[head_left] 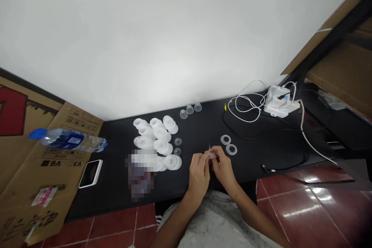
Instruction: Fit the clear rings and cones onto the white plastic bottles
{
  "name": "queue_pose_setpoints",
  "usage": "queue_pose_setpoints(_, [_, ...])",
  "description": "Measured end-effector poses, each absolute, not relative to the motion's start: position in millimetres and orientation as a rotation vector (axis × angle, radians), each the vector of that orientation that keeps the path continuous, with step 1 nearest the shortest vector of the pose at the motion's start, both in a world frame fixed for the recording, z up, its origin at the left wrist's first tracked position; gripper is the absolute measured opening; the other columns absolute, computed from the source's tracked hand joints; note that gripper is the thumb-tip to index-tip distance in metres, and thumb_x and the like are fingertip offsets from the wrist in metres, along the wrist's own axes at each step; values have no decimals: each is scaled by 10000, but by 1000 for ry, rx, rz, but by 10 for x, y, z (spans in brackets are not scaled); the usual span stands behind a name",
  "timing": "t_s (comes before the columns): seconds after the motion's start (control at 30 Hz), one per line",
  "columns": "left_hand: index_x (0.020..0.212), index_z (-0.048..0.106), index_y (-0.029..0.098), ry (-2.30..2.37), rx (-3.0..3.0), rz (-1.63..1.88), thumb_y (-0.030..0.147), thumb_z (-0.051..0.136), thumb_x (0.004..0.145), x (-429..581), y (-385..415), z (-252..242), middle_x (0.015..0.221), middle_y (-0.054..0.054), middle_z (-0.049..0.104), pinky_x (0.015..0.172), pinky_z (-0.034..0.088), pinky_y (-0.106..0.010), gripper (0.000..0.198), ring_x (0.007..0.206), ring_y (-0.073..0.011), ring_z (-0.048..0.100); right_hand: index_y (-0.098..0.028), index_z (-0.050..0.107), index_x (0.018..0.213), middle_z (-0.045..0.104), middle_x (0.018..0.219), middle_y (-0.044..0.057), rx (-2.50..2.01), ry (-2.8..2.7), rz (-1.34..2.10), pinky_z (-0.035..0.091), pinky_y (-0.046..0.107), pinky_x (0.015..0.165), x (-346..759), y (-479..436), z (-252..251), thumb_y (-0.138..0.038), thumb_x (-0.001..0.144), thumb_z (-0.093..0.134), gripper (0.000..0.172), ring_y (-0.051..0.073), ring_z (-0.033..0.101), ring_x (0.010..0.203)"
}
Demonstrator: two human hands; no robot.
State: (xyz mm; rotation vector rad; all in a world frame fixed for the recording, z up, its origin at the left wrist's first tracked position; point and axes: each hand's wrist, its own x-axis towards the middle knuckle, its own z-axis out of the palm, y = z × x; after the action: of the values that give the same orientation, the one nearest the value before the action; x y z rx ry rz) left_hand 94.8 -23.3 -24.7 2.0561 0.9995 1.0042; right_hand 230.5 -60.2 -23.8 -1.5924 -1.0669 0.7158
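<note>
Both hands are up off the table, close together at the near edge of the black table (261, 151). Between them is a small pale piece (213, 156), too small to make out well, with a thin spike (209, 146) rising from its far end. The left hand (199, 174) is curled, its fingers closed on the piece's left side. The right hand (223, 164) comes in from the right, with its fingers pinched on the piece from above. Both hands seem to be gripping it, and neither is clearly nearer. Its long axis appears to run roughly near to far, with the spike pointing away from the person.

Just to the far right of the hands lie two clear rings (231, 144). To the left stand rows of white plastic pieces (162, 146), with two small clear discs (178, 142) beside them. Three clear cups (190, 109) sit at the far edge. A blurred patch (140, 172) covers part of the table at the near end of the rows.

Further right are a white cord (303, 131) and a small white machine (279, 104). On the left, a water bottle (69, 140) lies on cardboard (58, 186), near a phone (91, 173).
</note>
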Motion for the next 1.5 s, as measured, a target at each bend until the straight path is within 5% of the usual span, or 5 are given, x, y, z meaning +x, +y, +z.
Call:
queue_pose_setpoints(0.1, [1441,696,284,977,2140,1016,146,527,1117,968,-270,-262,1108,-112,744,904,604,-417,391,1003,-274,709,-273,649,1203,829,1164,66,-1606,-1085,635,639,369,906,2267,-608,-237,-182,1006,489,270,237,810,992])
queue_pose_setpoints(0.53, [1327,699,220,924,2140,1098,57,521,1088,965,-242,-262,1102,-91,758,888,633,-340,339,996,-220,744,-280,725,1316,829,1264,43,-1529,-1280,559,630,368,1054,2364,-624,-289,-38,935,473,516,215,805,1171])
queue_pose_setpoints(0.9, [1206,677,212,947,2104,1112,94,565,1060,1035,-222,-258,1009,-73,755,795,613,-328,218,907,-218,747,-258,729,1200,820,1119,68,-1612,-1126,385,660,375,951,2294,-626,-239,-200,1075,570,210,237,807,1028])
queue_pose_setpoints(1.17, [1092,626,232,1059,1848,1056,162,573,1050,1013,-219,-298,981,-31,720,786,582,-304,97,864,-193,725,-255,714,1355,787,1301,112,-1450,-1423,383,650,442,1072,2333,-642,-188,-154,1081,513,354,261,774,1227])
queue_pose_setpoints(1.5, [1140,590,236,986,1819,1059,152,509,1069,1039,-189,-262,1018,-47,677,871,583,-359,136,935,-219,695,-235,748,1253,864,1145,100,-1691,-1378,220,713,357,836,2334,-659,-290,-228,1062,570,261,258,863,961])
